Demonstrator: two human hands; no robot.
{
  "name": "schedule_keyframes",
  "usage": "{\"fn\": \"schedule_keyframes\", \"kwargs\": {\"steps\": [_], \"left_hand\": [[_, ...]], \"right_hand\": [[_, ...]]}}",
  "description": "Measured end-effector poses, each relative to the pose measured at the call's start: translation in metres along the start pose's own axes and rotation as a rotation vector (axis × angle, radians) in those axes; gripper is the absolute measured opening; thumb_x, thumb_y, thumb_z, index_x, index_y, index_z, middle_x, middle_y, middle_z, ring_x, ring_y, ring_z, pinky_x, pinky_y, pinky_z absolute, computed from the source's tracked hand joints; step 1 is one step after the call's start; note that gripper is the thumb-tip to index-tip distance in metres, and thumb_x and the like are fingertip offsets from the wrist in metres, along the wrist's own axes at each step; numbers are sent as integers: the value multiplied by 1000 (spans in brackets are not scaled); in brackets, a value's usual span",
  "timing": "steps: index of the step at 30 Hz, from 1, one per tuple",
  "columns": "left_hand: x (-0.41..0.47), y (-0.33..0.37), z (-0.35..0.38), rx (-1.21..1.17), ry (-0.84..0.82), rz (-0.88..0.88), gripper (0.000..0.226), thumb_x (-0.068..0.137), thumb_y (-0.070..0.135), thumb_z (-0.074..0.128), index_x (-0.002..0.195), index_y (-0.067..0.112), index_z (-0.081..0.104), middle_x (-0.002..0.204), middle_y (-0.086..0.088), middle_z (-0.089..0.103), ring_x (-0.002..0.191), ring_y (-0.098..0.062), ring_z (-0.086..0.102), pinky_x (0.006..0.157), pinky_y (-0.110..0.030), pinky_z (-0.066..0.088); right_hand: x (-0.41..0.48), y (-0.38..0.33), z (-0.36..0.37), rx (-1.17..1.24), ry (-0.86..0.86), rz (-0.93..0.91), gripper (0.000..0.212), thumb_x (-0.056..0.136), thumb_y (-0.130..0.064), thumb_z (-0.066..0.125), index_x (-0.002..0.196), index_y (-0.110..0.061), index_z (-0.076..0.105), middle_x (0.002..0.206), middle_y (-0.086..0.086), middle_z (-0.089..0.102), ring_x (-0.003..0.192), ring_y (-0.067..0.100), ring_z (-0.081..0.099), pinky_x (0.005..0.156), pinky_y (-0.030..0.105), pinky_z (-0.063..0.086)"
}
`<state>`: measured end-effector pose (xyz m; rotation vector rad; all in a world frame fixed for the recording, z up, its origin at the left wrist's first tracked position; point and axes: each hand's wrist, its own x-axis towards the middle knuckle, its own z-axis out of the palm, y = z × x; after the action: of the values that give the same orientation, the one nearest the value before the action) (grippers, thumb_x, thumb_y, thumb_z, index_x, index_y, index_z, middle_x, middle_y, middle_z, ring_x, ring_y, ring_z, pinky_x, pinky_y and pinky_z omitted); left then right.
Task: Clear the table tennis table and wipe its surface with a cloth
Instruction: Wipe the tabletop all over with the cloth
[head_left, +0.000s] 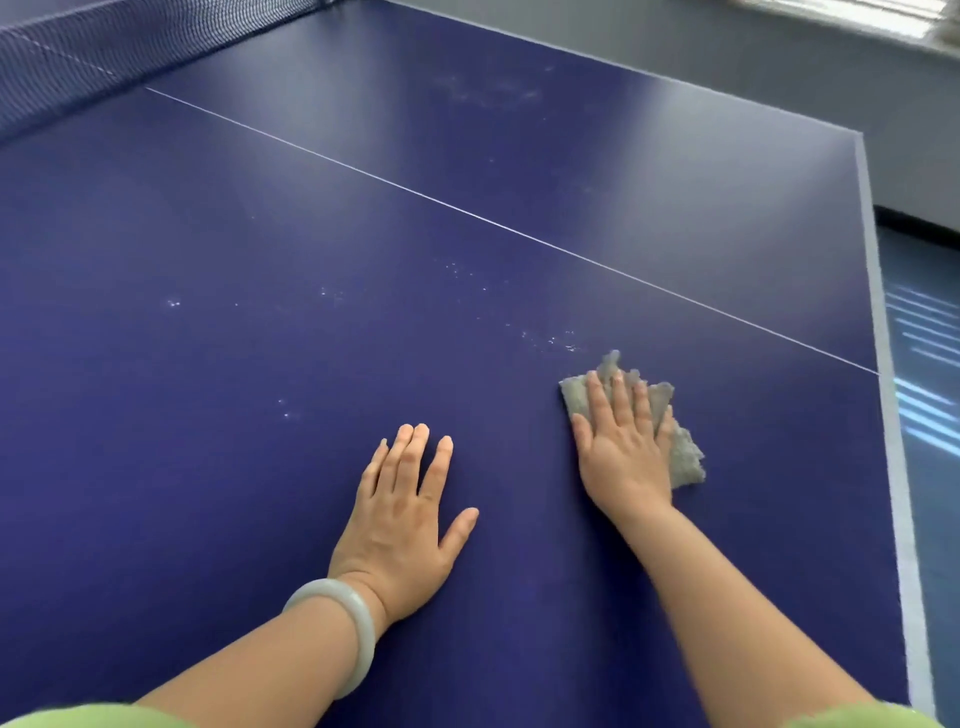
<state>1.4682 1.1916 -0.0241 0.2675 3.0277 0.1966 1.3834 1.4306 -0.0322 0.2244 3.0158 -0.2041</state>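
The right hand (621, 441) is covering the middle of the grey cloth (687, 460), so only its edges are showing. The net (78, 57) is running off the top left edge. The table (208, 415) is running off the left and bottom. The white specks (550, 340) are looking too small to tell.

Single head-worn view, facing forward and down, close over blue table (260, 364)

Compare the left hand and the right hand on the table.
The left hand lies directly on the blue table; the right hand presses a grey cloth. The left wrist wears a pale bangle; the right wrist is bare. The right hand reaches farther than the left. Both lie flat, fingers straight.
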Motion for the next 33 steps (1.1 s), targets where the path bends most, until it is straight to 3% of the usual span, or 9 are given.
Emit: {"fn": "schedule_keyframes", "kwargs": {"steps": [4, 6, 9, 12, 18, 22, 25, 29, 33], "left_hand": [[0, -1, 0, 12, -4, -11, 81, 88, 65, -8, 156, 21, -9, 163, -6, -9, 149, -21, -19, 122, -40, -11], [0, -1, 1, 8, -16, -8, 81, 89, 65, -7, 156, 21, -9, 163, -7, -10, 149, -21, -20, 122, -40, -11], [0, -1, -1, 6, -40, -11, 80, 91, 64, -2, 157, 20, -5, 164, -8, -5, 150, -21, -17, 122, -42, -8], [0, -1, -7, 11, -76, -11, 77, 94, 62, 12, 157, 16, 15, 163, -12, 15, 152, -24, 3, 119, -46, 2], [0, -1, -5, 10, -81, 5, 76, 96, 62, 16, 156, 16, 18, 162, -12, 17, 151, -25, 6, 117, -47, 4], [1, -1, -2, 4, -77, 5, 77, 95, 63, 11, 157, 18, 7, 164, -10, 6, 151, -23, -7, 118, -48, -2], [1, -3, 1, 15, -56, 3, 78, 93, 64, 5, 157, 20, -3, 164, -8, -4, 150, -21, -17, 118, -47, -8], [0, -3, -3, 24, -44, -22, 79, 92, 64, 4, 157, 20, 3, 164, -9, 1, 151, -21, -10, 120, -44, -5], [1, -1, -3, 22, -37, -21, 82, 89, 65, -2, 157, 21, 0, 164, -7, -2, 151, -20, -12, 123, -41, -6]], "right_hand": [[38, 37, -16, 57, 19, 443, 59, 104, -46, 12, 159, -27, 1, 166, 0, -7, 152, 26, -11, 120, 55, -7], [40, 12, -13, 73, 24, 467, 60, 104, -46, 11, 159, -25, 0, 166, 3, -8, 152, 28, -12, 119, 57, -7], [31, -45, 0, 36, 15, 81, 59, 104, -45, 13, 157, -27, -5, 165, 0, -13, 151, 24, -18, 119, 53, -13], [29, -57, 4, 19, -26, -224, 58, 104, -49, 14, 157, -33, -4, 165, -7, -14, 150, 16, -21, 119, 46, -17], [104, 23, -25, 127, -9, 226, 61, 104, -45, 28, 159, -25, 9, 166, 2, 0, 153, 24, -6, 121, 53, -7], [155, 8, -40, 244, -62, 389, 61, 104, -46, 26, 159, -25, 9, 166, 2, -1, 152, 26, -8, 120, 54, -9], [155, -59, -37, 317, -152, 113, 54, 105, -43, 24, 157, -31, 15, 166, 1, -1, 152, 24, -10, 119, 53, -12], [78, -134, -5, 122, -143, -380, 54, 105, -46, 22, 157, -34, 13, 166, 0, -6, 151, 23, -17, 119, 51, -16], [35, -91, 4, 28, -79, -461, 56, 105, -49, 17, 158, -35, 5, 166, -4, -8, 151, 20, -18, 120, 49, -15]]}}
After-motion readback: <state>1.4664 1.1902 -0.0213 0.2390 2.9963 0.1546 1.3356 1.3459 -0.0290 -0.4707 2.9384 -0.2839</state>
